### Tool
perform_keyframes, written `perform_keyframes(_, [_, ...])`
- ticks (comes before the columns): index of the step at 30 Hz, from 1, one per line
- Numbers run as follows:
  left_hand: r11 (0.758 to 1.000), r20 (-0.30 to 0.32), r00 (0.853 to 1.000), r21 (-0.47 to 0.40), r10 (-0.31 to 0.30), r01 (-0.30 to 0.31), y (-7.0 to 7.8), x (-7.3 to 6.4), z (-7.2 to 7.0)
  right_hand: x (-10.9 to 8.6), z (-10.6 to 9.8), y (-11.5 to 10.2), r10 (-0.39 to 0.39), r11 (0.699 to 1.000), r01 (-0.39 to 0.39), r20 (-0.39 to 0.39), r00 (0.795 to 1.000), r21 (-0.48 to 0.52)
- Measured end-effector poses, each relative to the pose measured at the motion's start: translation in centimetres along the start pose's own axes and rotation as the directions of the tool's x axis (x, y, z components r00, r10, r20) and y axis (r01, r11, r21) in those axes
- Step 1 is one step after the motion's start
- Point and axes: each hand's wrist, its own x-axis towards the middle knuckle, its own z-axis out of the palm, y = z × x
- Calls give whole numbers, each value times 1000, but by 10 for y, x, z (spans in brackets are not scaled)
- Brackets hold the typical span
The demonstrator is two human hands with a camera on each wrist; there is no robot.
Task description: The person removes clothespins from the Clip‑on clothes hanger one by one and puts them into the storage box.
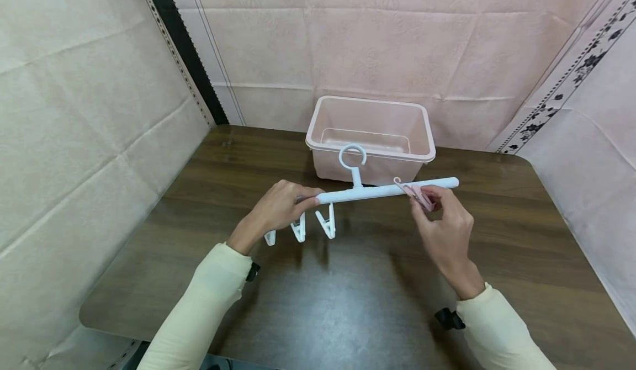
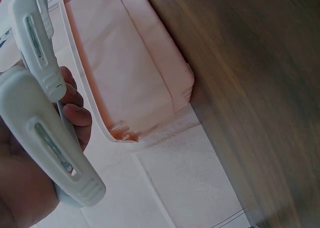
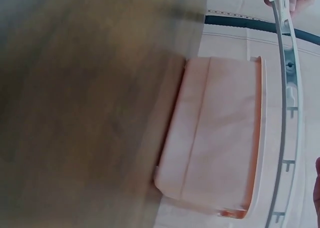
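Note:
A pale blue hanger (image 1: 377,193) with an upright round hook is held above the table. My left hand (image 1: 280,207) grips the left end of its bar. Several white clips (image 1: 327,223) hang below that end; the left wrist view shows two white clips (image 2: 55,153) close up, partly covering the fingers. My right hand (image 1: 447,229) pinches a pink hooked clip (image 1: 422,197) against the right part of the bar. In the right wrist view the underside of the hanger (image 3: 290,88) has small slots and pegs; the pink clip is out of sight there.
A pink plastic bin (image 1: 370,165) stands behind the hanger near the table's back edge. The table (image 1: 318,304) is dark wood. Light patterned cloth (image 1: 387,44) covers the walls around it. Each wrist carries a black device (image 1: 449,319).

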Motion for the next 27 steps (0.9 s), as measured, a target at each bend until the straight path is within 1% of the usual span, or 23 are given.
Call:
perform_keyframes(4, [1000,4,1000,7,-2,2,0,-1,0,12,1,2,-16,1000,16,-11,1000,2])
perform_keyframes(7, [1000,8,1000,13,-4,4,0,-1,0,24,2,4,-12,1000,12,-6,1000,-7])
perform_keyframes(15, [1000,11,1000,22,-6,6,-1,-2,-1,57,5,10,41,999,-40,17,999,-23])
perform_keyframes(20, [1000,15,1000,19,-24,23,-3,-3,-2,73,11,16,60,997,-57,59,996,-49])
perform_keyframes(23, [999,22,999,15,-33,33,-3,-4,-3,81,15,23,89,994,-82,96,991,-74])
perform_keyframes(25, [999,24,999,13,-38,38,-4,-5,-4,86,18,28,123,989,-112,130,984,-93])
perform_keyframes(27, [999,27,999,13,-46,45,-5,-6,-4,92,22,34,161,983,-142,178,971,-119])
